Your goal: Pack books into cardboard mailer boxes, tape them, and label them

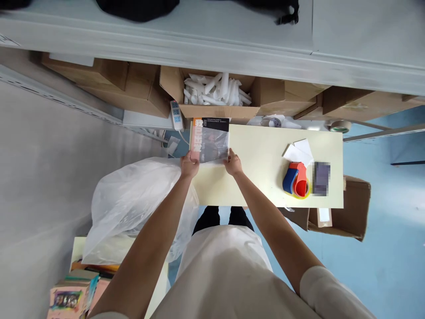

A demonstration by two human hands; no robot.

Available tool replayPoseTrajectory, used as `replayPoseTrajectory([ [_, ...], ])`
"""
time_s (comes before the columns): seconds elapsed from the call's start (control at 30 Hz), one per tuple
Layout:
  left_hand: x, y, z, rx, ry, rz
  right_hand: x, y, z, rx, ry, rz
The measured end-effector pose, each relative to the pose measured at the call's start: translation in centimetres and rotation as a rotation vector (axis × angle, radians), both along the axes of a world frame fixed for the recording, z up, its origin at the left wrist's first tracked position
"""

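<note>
A magazine (214, 139) with a dark cover and an orange and pink strip lies at the left end of the pale yellow table (255, 177). Milky, see-through plastic appears to cover its lower part. My left hand (190, 166) pinches the near left corner. At the near right corner, the fingers of my right hand (233, 164) are closed on the edge of the same magazine. The fingertips under it are hidden.
A red and blue tape dispenser (295, 179), white cards (299, 151) and a pixelated dark item (321, 178) lie on the table's right. Behind is a carton (219, 110) of white rolls. A large plastic bag (133, 199) bulges at left above stacked magazines (68, 297).
</note>
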State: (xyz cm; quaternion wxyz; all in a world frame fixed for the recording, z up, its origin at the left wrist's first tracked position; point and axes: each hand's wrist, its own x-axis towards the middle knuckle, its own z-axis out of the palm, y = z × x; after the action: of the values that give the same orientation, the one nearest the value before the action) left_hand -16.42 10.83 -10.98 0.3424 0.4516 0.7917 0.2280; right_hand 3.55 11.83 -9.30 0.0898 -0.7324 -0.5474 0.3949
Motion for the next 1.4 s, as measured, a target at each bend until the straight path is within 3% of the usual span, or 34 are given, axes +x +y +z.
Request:
replayPoseTrajectory([
  [0.2,0.9,-1.2,2.6,0.163,0.054,-0.077,2.9,-1.9,1.0,0.062,0.035,-0.055],
  [0.37,3.3,-5.4,6.0,0.294,0.035,-0.204,6.9,-5.7,2.2,0.098,0.126,-0.067],
  [0.57,5.7,-15.9,8.9,0.183,-0.121,-0.18,10.0,-11.0,2.2,0.091,0.305,0.074],
  [0.77,7.7,-30.0,8.9,0.029,-0.08,0.256,9.5,-12.8,2.2,0.018,0.417,0.328],
  [0.93,9.3,-39.3,10.4,0.025,-0.022,0.574,6.1,-13.2,2.9,-0.004,0.488,0.571],
  [1.1,9.7,-45.9,12.5,0.118,0.075,0.778,-0.9,-16.1,4.0,-0.007,0.557,0.854],
  [1.23,9.3,-52.4,13.7,0.231,0.077,1.053,-8.8,-22.2,6.5,0.009,0.611,1.119],
  [1.4,6.8,-63.1,13.7,0.377,0.047,1.504,-17.8,-34.9,9.4,-0.036,0.665,1.51],
])
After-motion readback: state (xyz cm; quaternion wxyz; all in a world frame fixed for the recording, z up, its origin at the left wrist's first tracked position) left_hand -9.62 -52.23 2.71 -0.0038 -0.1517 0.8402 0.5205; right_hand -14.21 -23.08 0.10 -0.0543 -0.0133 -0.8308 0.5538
